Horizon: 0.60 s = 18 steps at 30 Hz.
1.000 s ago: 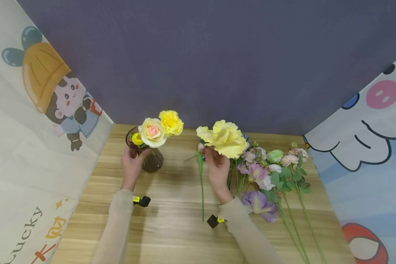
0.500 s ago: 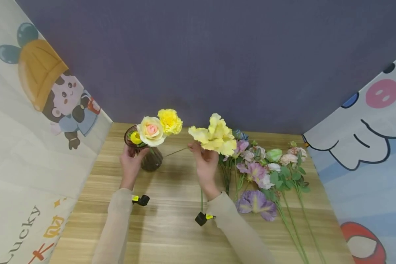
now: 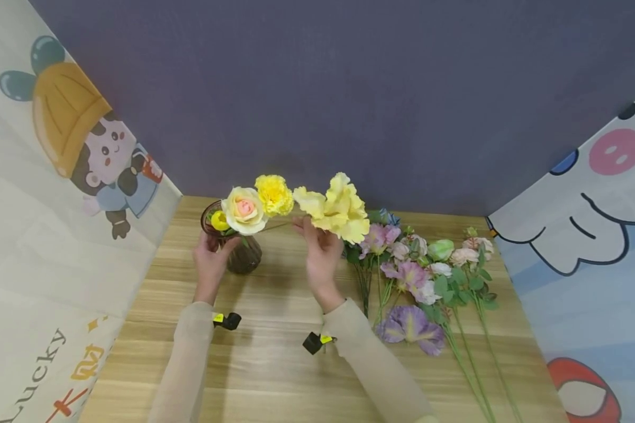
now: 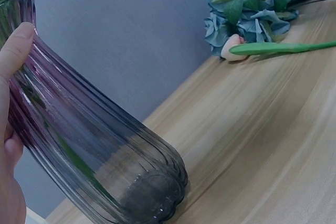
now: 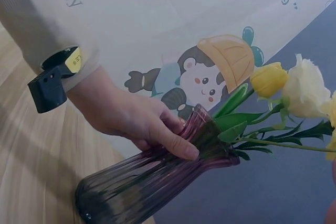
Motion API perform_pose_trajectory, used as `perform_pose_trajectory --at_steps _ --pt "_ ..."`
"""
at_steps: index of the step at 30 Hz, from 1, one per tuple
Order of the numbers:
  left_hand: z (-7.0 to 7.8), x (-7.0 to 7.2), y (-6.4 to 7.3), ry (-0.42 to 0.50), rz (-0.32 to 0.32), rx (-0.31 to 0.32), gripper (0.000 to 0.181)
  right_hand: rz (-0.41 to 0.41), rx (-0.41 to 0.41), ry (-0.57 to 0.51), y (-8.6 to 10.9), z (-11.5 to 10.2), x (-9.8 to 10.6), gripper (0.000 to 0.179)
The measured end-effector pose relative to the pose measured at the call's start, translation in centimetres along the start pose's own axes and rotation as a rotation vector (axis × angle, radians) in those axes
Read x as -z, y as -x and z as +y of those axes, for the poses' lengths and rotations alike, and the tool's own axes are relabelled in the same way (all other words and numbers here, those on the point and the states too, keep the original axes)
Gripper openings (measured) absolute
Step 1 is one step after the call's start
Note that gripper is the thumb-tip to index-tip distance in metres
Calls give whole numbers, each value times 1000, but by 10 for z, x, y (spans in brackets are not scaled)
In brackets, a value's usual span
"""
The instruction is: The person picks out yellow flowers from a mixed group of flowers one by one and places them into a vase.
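My left hand (image 3: 211,258) grips the neck of a purple-grey ribbed glass vase (image 3: 245,257), its base down at the wooden table. In the vase stand a cream rose with a pink centre (image 3: 245,210), a yellow carnation (image 3: 274,195) and a yellow tulip (image 5: 269,80). My right hand (image 3: 321,258) pinches a large ruffled yellow flower (image 3: 341,211) just under its bloom. Its thin stem (image 5: 283,144) points left to the vase mouth, overlapping the leaves at the rim in the right wrist view. The bloom partly hides my right fingers in the head view.
Right of my right hand lie several loose flowers: a purple iris (image 3: 411,330), pink-purple blooms (image 3: 410,276), a green bud (image 3: 441,250) and blue flowers (image 4: 252,19). A pink-tipped tulip (image 4: 233,48) lies near the blue ones. A dark wall (image 3: 317,106) stands behind.
My right hand has carried the ruffled yellow flower leftward from the loose flowers to beside the vase, its stem swinging toward the vase mouth. My left hand keeps its hold on the vase.
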<state>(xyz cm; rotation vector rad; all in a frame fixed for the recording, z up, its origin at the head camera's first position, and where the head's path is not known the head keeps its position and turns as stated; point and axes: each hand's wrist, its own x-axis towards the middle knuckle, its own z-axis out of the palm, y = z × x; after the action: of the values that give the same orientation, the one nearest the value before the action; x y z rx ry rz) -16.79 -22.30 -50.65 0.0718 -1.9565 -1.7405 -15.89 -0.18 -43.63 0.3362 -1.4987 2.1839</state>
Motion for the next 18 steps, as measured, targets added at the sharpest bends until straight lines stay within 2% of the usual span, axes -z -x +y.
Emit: perform_pose_trajectory --at_steps 4,7,9,13,16,18 --pt "-1 0 0 10 0 -3 51 10 -20 -34 -1 0 -6 18" --pt "0 0 0 0 3 -1 51 3 2 -61 0 2 -9 24" --pt "2 0 0 -24 5 0 49 0 8 -29 2 4 -10 28" --pt "4 0 0 -70 7 -9 48 -14 -22 123 8 6 -11 36" --pt "5 -1 0 -70 7 -19 48 -45 -46 172 11 6 -10 39" --pt "5 -1 0 -72 8 -21 47 -58 -82 35 10 5 -11 38"
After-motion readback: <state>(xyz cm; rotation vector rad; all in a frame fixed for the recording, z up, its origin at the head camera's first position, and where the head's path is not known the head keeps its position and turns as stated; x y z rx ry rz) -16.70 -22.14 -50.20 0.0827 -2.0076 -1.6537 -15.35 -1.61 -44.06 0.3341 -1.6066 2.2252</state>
